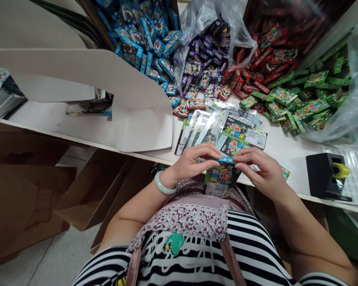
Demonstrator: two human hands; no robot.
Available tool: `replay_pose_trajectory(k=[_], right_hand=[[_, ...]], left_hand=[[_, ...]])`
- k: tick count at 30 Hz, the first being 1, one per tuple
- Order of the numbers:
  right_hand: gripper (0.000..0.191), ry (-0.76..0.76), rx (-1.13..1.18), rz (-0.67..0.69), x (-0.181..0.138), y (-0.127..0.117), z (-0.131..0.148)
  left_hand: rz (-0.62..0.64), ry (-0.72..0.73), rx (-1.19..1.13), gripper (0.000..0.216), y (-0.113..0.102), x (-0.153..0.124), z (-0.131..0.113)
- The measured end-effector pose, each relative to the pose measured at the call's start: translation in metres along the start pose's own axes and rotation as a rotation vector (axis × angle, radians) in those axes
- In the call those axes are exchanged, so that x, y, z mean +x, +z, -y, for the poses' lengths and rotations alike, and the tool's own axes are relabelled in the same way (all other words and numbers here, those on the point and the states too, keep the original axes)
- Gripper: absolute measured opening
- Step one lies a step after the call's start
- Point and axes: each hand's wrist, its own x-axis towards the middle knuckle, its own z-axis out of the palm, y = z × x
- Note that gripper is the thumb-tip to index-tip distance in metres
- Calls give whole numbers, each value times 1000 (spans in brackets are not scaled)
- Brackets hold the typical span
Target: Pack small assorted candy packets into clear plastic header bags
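Observation:
My left hand (195, 161) and my right hand (261, 169) meet at the white table's front edge (107, 145). Both pinch the top of a printed foil pouch (222, 178) that hangs down over the edge, and a small blue box (225, 160) sits at its mouth between my fingertips. A pale green bangle (162, 185) circles my left wrist. Just behind my hands lies a fanned stack of flat printed pouches (223, 129).
Heaps of small boxes fill the back: blue (149, 39), purple in a clear bag (205, 59), red (262, 51), green (304, 99). A white cardboard sheet (107, 87) lies left. A black tape dispenser (326, 174) stands right. Brown cartons (26, 190) sit below the table.

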Motion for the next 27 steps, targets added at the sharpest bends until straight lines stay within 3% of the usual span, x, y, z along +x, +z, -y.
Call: replay_pose_trajectory(k=[5,10,15,19,21,23,25,27], right_hand=[[19,152,73,24,8,-5,3],[7,12,-30,126,5,-9,-2],[6,-68,-47,-64,-8,18,-18],[17,-45,-2,-167,-16,33,-25],[28,29,21,-176,-21,22,-37],[33,184,-30,-258,-30,-5,-59],[27,407,-220,-393,-41,-38,-88],[23,636,-445,-370,-47,-64,-114]], left_hand=[[-19,39,66,13,6,-2,4],[-98,-14,79,10,10,-9,8],[-115,-81,114,20,11,-9,12],[-107,-32,107,8,11,-3,15],[-167,-59,103,6,10,0,18],[-230,-107,111,6,9,1,23],[-272,-154,130,8,9,2,28],[-299,-191,152,11,10,2,33]])
